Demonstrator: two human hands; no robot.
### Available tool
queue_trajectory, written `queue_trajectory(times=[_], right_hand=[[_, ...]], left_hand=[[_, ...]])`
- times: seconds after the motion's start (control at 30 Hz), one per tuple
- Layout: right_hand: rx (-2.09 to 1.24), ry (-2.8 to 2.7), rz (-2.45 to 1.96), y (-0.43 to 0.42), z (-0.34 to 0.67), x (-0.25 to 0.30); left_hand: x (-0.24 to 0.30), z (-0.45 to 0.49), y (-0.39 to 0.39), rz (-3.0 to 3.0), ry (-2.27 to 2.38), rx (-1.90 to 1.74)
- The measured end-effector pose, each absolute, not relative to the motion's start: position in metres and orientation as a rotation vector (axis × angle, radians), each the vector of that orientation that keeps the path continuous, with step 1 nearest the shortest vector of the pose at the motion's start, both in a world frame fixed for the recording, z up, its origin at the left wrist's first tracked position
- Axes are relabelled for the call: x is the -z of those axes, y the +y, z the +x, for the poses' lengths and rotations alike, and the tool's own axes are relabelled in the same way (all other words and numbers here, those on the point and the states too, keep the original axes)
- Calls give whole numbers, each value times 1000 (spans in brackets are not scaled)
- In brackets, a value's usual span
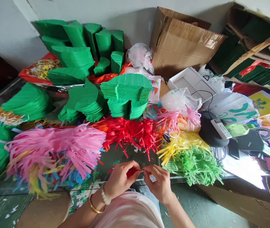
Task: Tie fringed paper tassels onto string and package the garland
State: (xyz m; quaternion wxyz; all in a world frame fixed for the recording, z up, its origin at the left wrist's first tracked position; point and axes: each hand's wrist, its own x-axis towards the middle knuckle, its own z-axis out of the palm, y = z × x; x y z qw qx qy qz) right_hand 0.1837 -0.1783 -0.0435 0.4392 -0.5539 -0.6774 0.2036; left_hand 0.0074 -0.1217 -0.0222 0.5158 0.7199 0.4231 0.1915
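Closely, the left hand (120,180) pinches a red paper strip (132,172); it runs sideways, its thin end held narrowly between the fingertips of the right hand (158,185).

I see stacked paper cutouts (126,95) as my landmark: paper fringe (130,134) lies before them, a cardboard box (182,42) behind, a plastic bag (179,99) right.

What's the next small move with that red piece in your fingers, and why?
I'd probably firm up the pinch of the left hand on the small red piece first: the fingertips of the right hand meet it at one end, and most of it is tucked inside the left fingers.
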Motion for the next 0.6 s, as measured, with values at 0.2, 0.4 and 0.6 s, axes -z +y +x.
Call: queue_trajectory(times=[0.2, 0.4, 0.6], right_hand=[[-189, -1813, -1383, -168, 195, 41], [-55, -1821, -1442, -147, 213, 40], [-70, -1777, -1527, -98, 233, 48]], left_hand=[[20, 26, -97, 1455, 864, -252], [37, 41, -66, 1366, 846, -313], [48, 53, -26, 1256, 840, -283]])
